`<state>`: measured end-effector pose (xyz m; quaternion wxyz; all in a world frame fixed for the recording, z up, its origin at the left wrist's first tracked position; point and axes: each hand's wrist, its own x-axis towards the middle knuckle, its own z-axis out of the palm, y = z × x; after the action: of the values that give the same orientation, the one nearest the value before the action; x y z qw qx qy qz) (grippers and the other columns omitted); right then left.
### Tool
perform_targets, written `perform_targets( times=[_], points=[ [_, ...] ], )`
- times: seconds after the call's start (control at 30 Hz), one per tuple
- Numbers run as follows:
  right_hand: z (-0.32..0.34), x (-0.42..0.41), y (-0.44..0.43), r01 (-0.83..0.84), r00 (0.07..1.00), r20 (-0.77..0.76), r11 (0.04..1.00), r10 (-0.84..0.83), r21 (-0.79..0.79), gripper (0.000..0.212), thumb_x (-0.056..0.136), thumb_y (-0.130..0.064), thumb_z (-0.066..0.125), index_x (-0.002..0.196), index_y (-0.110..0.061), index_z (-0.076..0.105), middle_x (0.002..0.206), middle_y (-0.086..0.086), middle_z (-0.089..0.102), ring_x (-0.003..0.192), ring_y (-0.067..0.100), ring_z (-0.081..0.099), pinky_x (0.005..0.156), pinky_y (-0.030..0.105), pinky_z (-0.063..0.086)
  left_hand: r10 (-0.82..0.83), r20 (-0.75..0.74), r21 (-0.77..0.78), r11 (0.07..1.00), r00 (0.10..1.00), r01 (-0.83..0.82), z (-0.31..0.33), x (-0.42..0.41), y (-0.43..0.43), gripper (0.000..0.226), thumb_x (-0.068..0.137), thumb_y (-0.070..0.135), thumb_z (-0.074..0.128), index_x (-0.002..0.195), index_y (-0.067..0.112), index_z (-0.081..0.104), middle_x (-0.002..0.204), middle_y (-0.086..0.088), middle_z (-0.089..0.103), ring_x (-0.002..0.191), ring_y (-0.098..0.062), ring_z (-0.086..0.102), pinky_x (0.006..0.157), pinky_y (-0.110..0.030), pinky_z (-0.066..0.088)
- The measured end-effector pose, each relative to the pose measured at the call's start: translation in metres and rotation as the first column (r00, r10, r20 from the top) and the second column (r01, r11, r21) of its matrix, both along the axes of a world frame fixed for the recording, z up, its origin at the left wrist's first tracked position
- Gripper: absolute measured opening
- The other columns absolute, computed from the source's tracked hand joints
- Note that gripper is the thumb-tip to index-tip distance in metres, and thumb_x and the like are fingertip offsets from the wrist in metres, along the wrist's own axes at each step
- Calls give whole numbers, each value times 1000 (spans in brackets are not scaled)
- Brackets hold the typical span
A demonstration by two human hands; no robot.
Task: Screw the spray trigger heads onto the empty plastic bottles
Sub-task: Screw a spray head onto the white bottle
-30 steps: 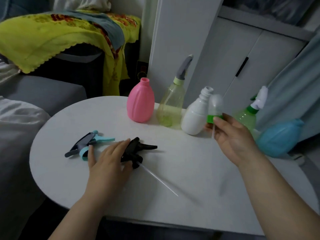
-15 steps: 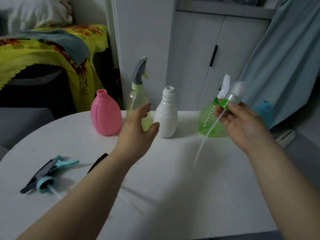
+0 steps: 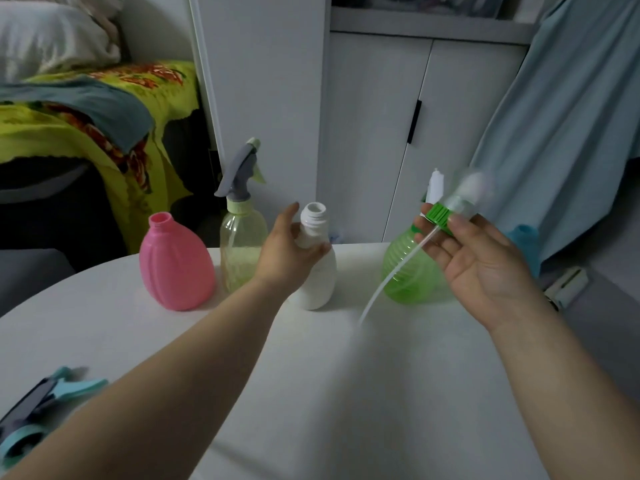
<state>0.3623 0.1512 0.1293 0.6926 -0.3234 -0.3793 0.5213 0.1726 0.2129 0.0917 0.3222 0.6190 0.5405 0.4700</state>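
My left hand (image 3: 289, 252) is wrapped around the neck and shoulder of the open white bottle (image 3: 317, 275), which stands on the round white table (image 3: 381, 393). To its right, my right hand (image 3: 481, 258) holds up a spray head with a green collar (image 3: 439, 214) and a blurred clear top; its thin white dip tube (image 3: 391, 277) slants down to the left. An open pink bottle (image 3: 175, 265) stands at the left. Beside it is a pale yellow bottle (image 3: 240, 251) with a grey trigger head on. A green bottle (image 3: 412, 271) stands behind my right hand.
A teal and grey trigger head (image 3: 38, 407) lies at the table's near left edge. White cabinet doors (image 3: 374, 133) rise behind the table, a light blue curtain (image 3: 571, 133) hangs at the right, and a yellow cloth (image 3: 69, 133) drapes furniture at the left.
My left hand left the black trigger head, reached forward and closed on the white bottle. My right hand carried the green-collared head to the right. The view tilted up.
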Motion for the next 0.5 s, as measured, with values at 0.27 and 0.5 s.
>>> perform_targets(
  times=[0.27, 0.5],
  points=[
    [16, 6, -11, 42, 999, 9, 997, -42, 60, 4, 71, -13, 50, 75, -14, 51, 69, -5, 74, 71, 9, 69, 71, 21, 56, -61, -18, 56, 997, 998, 62, 7, -13, -22, 35, 68, 12, 72, 97, 16, 55, 87, 5, 60, 85, -14, 57, 72, -24, 44],
    [37, 11, -42, 71, 998, -10, 994, -70, 85, 24, 86, -9, 39, 75, -18, 58, 68, -7, 74, 71, 7, 69, 68, 20, 56, -250, 9, 45, 967, 968, 250, 6, -33, -91, 40, 63, 10, 76, 82, 36, 53, 87, 17, 62, 76, 17, 57, 69, 1, 42]
  ],
)
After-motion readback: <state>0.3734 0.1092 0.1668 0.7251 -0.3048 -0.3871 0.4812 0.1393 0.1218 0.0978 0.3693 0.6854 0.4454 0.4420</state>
